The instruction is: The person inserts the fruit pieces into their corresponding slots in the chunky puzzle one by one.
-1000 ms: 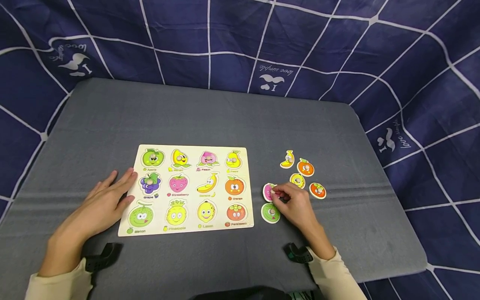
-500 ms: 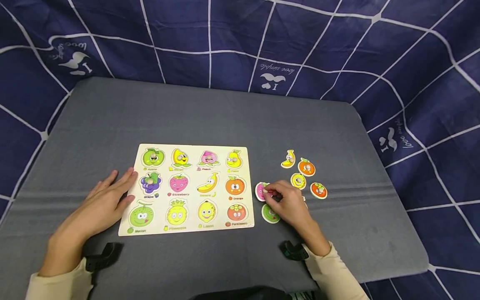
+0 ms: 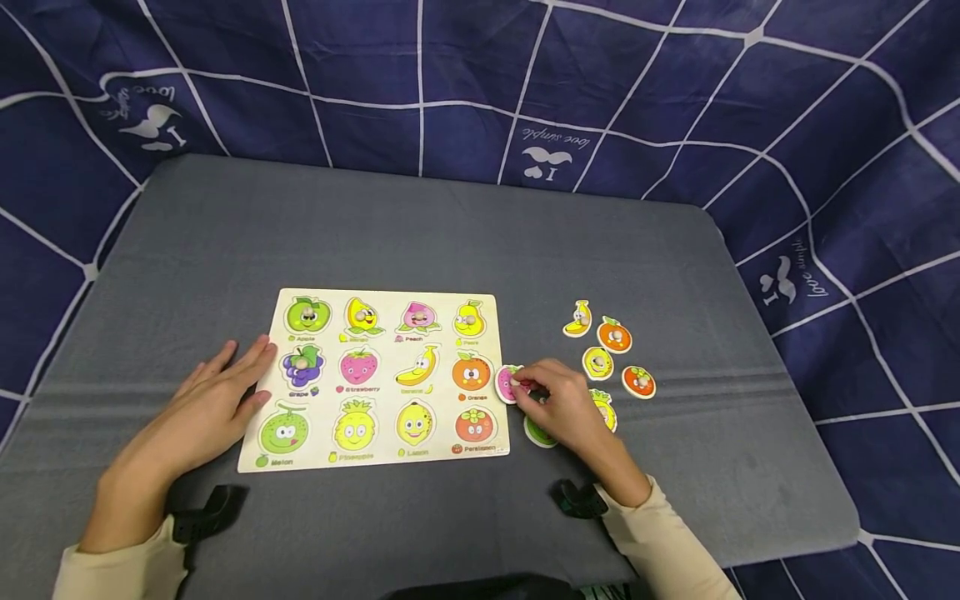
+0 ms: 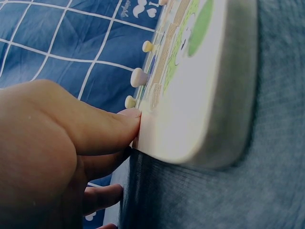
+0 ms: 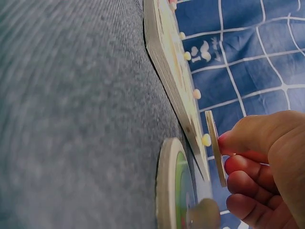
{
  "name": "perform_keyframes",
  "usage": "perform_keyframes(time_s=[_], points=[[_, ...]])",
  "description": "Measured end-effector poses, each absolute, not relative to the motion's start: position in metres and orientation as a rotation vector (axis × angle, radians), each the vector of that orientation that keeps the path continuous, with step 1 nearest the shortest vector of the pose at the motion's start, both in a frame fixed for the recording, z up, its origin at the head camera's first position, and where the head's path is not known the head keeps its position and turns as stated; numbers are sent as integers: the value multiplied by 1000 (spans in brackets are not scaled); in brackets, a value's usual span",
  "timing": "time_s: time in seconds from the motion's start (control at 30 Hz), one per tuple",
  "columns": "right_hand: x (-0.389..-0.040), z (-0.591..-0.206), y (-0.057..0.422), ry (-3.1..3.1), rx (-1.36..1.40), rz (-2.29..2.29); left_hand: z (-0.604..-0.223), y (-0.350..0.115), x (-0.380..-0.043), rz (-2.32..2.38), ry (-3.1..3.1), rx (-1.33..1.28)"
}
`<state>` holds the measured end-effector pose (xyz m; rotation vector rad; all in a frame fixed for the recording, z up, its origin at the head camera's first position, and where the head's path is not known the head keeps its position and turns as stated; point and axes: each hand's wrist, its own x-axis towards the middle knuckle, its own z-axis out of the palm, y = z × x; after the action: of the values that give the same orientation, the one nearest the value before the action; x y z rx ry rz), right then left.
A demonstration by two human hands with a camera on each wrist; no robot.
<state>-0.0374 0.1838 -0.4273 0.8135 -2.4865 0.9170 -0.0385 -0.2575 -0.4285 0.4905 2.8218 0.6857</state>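
Note:
A pale fruit puzzle board (image 3: 444,367) lies on the grey table. My left hand (image 3: 202,408) rests against its left edge with the fingers extended; in the left wrist view the thumb (image 4: 121,126) touches the board's edge. By its knob, my right hand (image 3: 562,408) pinches a pink strawberry puzzle piece (image 3: 504,385), which overlaps the board's right edge in the head view. The right wrist view shows this piece (image 5: 215,148) edge-on, raised off the table. Partly covered by the right hand, a green melon piece (image 3: 538,433) lies just below it.
Right of the hand lie pineapple (image 3: 603,408), lemon (image 3: 597,363), persimmon (image 3: 639,382), orange (image 3: 615,337) and banana (image 3: 578,318) pieces. Knobbed pieces such as the apple (image 3: 307,315) sit in the board's top row. A navy checked cloth (image 3: 360,75) hangs behind the table.
My right hand has moved left with the strawberry piece, from beside the melon piece to the board's right edge, uncovering the pineapple piece. The left hand stays in place.

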Motion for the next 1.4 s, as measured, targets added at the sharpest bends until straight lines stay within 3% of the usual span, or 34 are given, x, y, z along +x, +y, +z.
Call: perform_keyframes(time_s=[1.4], points=[[-56,-416,129,-2515,996,1028,-428,-257,-37,681,2846,497]])
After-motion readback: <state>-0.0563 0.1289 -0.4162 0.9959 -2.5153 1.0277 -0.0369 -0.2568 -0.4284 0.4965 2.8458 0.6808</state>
